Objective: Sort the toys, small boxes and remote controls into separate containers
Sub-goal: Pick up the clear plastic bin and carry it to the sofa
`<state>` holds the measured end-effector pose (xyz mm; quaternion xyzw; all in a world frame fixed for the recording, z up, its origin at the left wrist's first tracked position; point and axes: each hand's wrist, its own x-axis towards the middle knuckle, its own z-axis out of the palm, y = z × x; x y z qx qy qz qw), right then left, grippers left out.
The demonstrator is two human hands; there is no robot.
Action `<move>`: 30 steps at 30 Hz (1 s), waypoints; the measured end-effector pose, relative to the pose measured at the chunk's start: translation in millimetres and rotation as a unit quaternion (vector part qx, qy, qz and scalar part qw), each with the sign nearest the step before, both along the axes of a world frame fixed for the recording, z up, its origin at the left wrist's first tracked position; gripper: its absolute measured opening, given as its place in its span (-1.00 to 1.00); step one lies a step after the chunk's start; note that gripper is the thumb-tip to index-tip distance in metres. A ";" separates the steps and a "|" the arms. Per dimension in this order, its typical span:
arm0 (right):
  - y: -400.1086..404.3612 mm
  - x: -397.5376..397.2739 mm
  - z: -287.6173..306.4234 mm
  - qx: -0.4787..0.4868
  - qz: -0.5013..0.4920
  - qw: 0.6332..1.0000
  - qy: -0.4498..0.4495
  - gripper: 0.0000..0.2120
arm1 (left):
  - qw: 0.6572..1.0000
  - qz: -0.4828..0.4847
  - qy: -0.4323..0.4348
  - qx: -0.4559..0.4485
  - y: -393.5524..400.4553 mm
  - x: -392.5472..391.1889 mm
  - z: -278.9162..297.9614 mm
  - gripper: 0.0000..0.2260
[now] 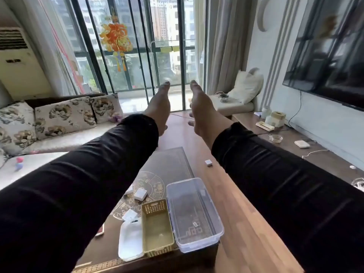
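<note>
Both my arms in black sleeves stretch straight out over the coffee table. My left hand and my right hand are held up side by side, fingers extended, holding nothing. Below them on the table stand three containers in a row: a white one, a yellow perforated basket and a clear plastic box. Small white boxes lie on the table behind them, and another small white box lies on the floor. A pink and blue toy sits on the sofa at the left.
A sofa with floral cushions runs along the left. A low TV bench at the right carries a tissue box, an ashtray and a white device. A wall-mounted television hangs above it. Glass balcony doors are ahead.
</note>
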<state>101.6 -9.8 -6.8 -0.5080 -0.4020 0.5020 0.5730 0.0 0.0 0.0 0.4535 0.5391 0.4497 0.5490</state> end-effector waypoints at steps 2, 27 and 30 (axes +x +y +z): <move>7.0 -0.8 -19.3 -0.031 0.000 0.999 0.013 -0.36 | 0.999 0.015 0.019 -0.026 10.1 1.4 -21.1 -0.24; 184.2 83.1 -284.4 -0.278 0.099 0.955 0.006 -0.34 | 0.945 0.093 -0.092 -0.300 152.9 53.1 -263.1 -0.32; 195.0 83.5 -308.8 -0.307 0.088 0.948 0.009 -0.34 | 0.938 0.105 -0.088 -0.318 167.3 50.6 -288.1 -0.34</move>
